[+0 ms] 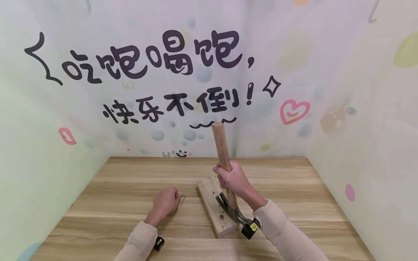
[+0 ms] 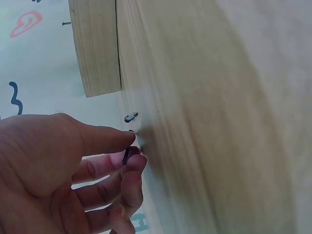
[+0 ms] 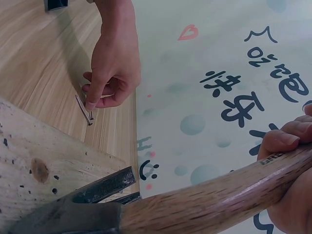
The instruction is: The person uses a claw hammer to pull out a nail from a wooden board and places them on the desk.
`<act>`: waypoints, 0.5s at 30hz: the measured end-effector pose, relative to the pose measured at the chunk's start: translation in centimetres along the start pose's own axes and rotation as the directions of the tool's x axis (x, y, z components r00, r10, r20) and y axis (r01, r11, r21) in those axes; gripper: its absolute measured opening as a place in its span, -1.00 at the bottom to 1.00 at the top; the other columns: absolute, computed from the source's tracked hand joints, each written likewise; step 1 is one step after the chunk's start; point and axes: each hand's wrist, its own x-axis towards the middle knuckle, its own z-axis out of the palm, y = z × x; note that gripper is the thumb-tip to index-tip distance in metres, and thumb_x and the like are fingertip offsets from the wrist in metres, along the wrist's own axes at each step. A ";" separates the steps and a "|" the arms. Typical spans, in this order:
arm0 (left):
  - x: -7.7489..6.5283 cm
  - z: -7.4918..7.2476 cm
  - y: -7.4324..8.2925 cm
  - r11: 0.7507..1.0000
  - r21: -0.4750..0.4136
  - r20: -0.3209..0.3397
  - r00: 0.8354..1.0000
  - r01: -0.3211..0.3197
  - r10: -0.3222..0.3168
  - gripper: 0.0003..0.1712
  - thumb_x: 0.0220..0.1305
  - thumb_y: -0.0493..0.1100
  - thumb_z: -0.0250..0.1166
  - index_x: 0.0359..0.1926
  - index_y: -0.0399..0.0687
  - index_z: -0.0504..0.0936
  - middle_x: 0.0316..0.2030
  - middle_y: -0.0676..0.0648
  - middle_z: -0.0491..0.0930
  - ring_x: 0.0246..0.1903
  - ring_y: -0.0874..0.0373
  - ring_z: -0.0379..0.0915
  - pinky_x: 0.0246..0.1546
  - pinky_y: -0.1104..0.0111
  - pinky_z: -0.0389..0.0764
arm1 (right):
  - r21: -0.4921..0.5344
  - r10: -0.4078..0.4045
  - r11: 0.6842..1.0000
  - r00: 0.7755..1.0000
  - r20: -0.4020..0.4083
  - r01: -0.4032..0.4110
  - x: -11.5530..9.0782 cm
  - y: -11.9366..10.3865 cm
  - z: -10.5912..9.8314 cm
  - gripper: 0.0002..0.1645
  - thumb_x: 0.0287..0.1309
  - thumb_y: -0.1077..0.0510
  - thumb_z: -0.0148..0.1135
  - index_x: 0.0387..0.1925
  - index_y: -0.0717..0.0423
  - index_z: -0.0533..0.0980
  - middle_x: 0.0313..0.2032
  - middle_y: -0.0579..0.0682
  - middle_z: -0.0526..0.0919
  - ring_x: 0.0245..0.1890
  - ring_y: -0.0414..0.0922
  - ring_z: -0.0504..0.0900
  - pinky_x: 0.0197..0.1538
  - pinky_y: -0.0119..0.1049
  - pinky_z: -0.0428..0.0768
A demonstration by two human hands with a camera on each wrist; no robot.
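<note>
My right hand (image 1: pixel 233 179) grips the wooden handle of a claw hammer (image 1: pixel 222 145) about its middle, handle end up. The hammer's head is low over a wooden block (image 1: pixel 209 206), which has several dark holes and a knot in its top. Left of the block, my left hand (image 1: pixel 166 200) is down at the tabletop. Its thumb and finger pinch a small nail (image 2: pixel 126 156). Beside those fingertips another nail (image 3: pixel 83 109) lies on the table. A nail (image 2: pixel 67 23) also sticks out from the block's top in the left wrist view.
The wood-grain table (image 1: pixel 130 177) is bounded by a printed backdrop (image 1: pixel 183 72) with lettering behind and plain coloured spots on both sides. Dark wrist cameras (image 1: pixel 158 243) sit at the sleeves.
</note>
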 end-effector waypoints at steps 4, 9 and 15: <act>-0.1 0.0 0.0 1.000 -0.009 0.006 1.000 0.003 -0.002 -0.70 0.11 -0.17 0.28 -0.69 0.06 0.42 -0.71 0.10 0.37 -0.68 0.20 0.28 -0.70 0.33 0.22 | -0.005 -0.004 1.000 1.000 -0.003 0.004 0.1 0.2 0.0 -0.74 0.26 0.21 0.07 -0.54 0.21 0.34 -0.80 0.07 0.25 -0.82 -0.08 0.20 -0.72 -0.24 0.23; -0.1 0.1 0.0 1.000 -0.011 0.008 1.000 0.003 -0.003 -0.71 0.13 -0.15 0.27 -0.68 0.06 0.42 -0.70 0.10 0.38 -0.68 0.20 0.29 -0.70 0.32 0.22 | -0.004 -0.012 1.000 1.000 -0.001 0.012 0.1 0.4 -0.1 -0.73 0.25 0.22 0.06 -0.55 0.21 0.33 -0.81 0.06 0.25 -0.82 -0.10 0.21 -0.72 -0.27 0.24; 0.0 0.1 0.0 0.999 -0.028 0.043 0.999 0.028 -0.026 -0.74 0.14 -0.17 0.25 -0.65 0.04 0.44 -0.69 0.09 0.39 -0.67 0.19 0.29 -0.70 0.33 0.25 | -0.001 -0.030 1.000 1.000 0.002 0.030 0.1 0.5 -0.2 -0.72 0.26 0.21 0.06 -0.57 0.19 0.33 -0.82 0.04 0.25 -0.83 -0.10 0.21 -0.72 -0.28 0.24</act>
